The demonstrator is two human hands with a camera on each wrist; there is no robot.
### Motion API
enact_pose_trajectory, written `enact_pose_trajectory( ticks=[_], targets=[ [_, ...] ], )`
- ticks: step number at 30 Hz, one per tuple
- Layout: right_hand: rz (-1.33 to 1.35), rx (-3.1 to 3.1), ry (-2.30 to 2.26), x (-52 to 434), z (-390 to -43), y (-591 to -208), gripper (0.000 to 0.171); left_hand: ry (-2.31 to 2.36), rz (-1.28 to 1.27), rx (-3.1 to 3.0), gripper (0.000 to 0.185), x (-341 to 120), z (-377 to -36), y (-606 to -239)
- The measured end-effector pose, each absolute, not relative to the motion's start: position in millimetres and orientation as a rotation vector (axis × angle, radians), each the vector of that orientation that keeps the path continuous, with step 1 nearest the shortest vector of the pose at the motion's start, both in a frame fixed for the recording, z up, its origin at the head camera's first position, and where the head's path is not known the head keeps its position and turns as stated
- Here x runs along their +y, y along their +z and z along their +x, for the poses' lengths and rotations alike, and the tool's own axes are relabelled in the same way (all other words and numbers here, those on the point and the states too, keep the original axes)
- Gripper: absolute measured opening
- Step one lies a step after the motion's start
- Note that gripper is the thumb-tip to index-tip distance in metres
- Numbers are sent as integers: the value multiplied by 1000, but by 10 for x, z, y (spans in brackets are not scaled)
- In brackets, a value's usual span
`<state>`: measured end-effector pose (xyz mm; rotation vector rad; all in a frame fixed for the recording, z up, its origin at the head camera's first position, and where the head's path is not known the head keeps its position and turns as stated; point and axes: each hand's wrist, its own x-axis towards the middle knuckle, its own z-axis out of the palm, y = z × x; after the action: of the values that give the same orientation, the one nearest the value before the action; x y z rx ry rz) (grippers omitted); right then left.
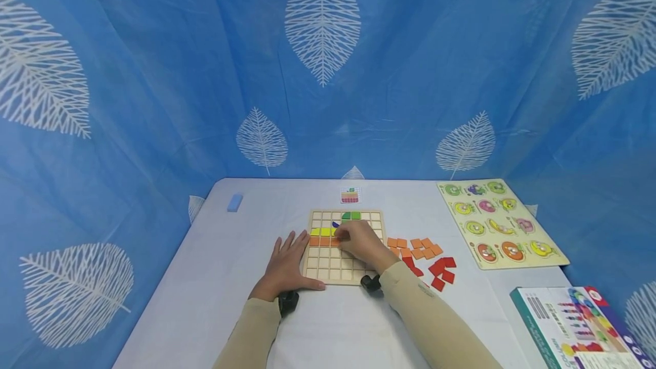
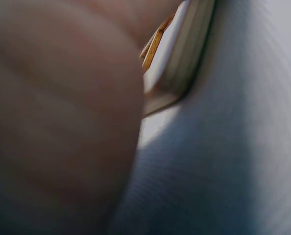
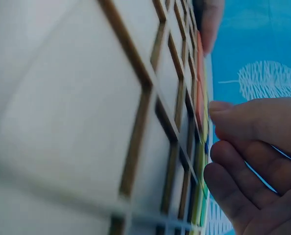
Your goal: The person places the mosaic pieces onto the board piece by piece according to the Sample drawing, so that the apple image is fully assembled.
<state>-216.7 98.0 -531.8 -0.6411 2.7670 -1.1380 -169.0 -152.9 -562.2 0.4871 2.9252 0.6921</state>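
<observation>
A wooden grid board (image 1: 320,272) lies on the white table with square cells. A row of orange tiles (image 1: 321,241) fills cells under yellow pieces (image 1: 322,232); a dark blue piece (image 1: 335,224) and green pieces (image 1: 356,216) sit higher up. My left hand (image 1: 289,263) rests at the board's left side, fingers spread, thumb at the near corner. Over the right end of the orange row, my right hand (image 1: 361,241) has its fingers bent and thumb close to the index finger (image 3: 233,137). Whether a tile is between those fingertips I cannot tell.
Loose orange tiles (image 1: 427,247) and red tiles (image 1: 441,269) lie right of the board. A small picture card (image 1: 351,195) sits behind it, a light blue block (image 1: 234,202) at the back left. On the right are a fruit puzzle board (image 1: 492,209) and a printed box (image 1: 579,323).
</observation>
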Motion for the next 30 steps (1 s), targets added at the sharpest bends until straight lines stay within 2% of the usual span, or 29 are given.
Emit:
enact_pose_trajectory(
  ticks=[10,18,30],
  targets=[
    [-474,2849,-1233,1646,-2148,-5222,19,699,486,2937,142,-1505,-1674,-5634],
    [-237,2840,-1174,2195,-2153,-5242,25,712,482,2961,141,-1530,-1679,-5633],
    [-264,2739,-1095,2304,-2103,-5369,31,704,482,2948,144,-1520,-1703,-5674]
  ],
)
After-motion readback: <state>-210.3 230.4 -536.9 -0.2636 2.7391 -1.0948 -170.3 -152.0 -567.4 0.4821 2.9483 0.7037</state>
